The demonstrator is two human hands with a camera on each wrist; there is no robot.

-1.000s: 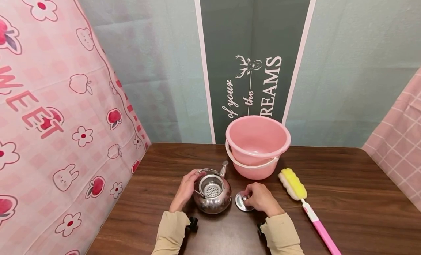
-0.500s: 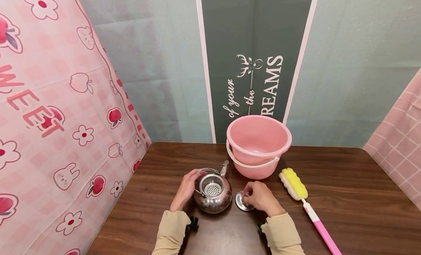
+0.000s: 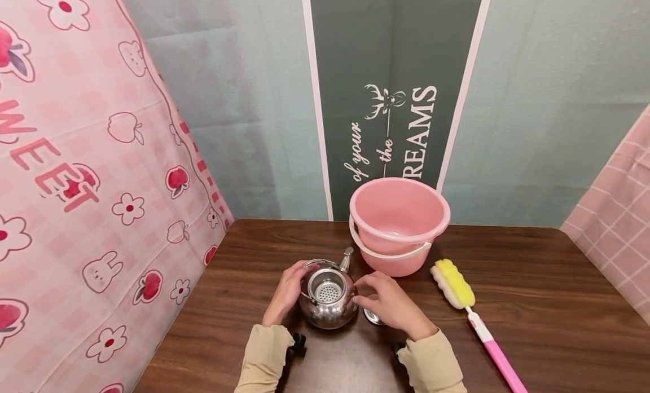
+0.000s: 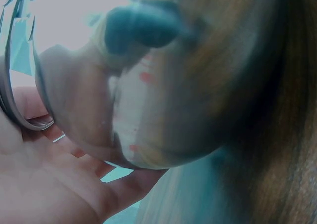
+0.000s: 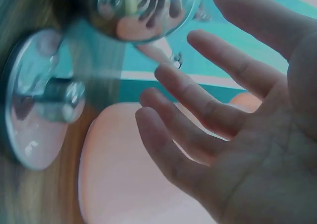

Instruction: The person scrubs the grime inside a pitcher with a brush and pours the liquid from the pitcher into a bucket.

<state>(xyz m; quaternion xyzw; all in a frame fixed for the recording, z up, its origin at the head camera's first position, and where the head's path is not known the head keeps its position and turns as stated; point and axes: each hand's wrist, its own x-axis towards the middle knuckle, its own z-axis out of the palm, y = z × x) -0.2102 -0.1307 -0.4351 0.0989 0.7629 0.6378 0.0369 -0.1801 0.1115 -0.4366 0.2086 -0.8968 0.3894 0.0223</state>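
A shiny steel teapot point(image 3: 329, 314) stands on the table, its top uncovered and a perforated strainer point(image 3: 328, 293) showing in the opening. Against its left side rests my left hand point(image 3: 286, 290), the fingers laid along the round body; the left wrist view shows the palm point(image 4: 54, 184) beside the body and the wire handle point(image 4: 10, 85). My right hand point(image 3: 390, 303) hovers by the teapot's right side with loosely spread fingers, holding nothing; whether the fingertips touch the steel cannot be told. The round lid point(image 5: 37, 102), knob up, lies on the table below that hand, partly hidden in the head view.
Behind the teapot stands a pink bucket point(image 3: 398, 210) with a white handle. A brush point(image 3: 454, 283) with a yellow and white sponge head and a pink handle lies to the right on the wooden table point(image 3: 548, 303). Fabric curtains hang at the back and sides.
My right hand has let go of the lid's knob and moved left toward the teapot, its fingers opening. The lid stays on the table. My left hand and the teapot have not moved.
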